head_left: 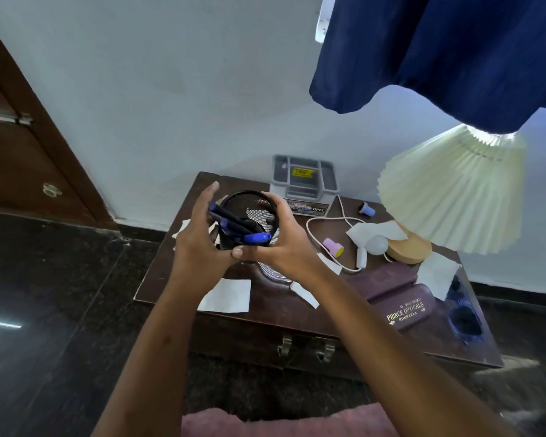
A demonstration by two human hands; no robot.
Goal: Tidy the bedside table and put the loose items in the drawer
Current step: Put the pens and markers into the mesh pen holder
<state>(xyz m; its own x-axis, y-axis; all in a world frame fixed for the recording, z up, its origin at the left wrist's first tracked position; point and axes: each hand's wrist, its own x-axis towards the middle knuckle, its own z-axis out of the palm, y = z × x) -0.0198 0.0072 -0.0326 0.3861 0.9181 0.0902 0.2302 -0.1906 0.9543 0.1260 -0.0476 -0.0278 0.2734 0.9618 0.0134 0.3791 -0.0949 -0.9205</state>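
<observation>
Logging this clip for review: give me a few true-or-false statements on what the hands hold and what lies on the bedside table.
1. Both hands grip the black mesh pen holder. True: the left hand and the right hand wrap it from either side.
2. The pens are red. False: they are dark with blue caps.
3. The lamp lies toppled on the floor. False: it stands on the bedside table, at its right.
4. A maroon spectacle case rests on the table. True.
5. The grey organiser sits at the table's front edge. False: it is at the back, by the wall.
</observation>
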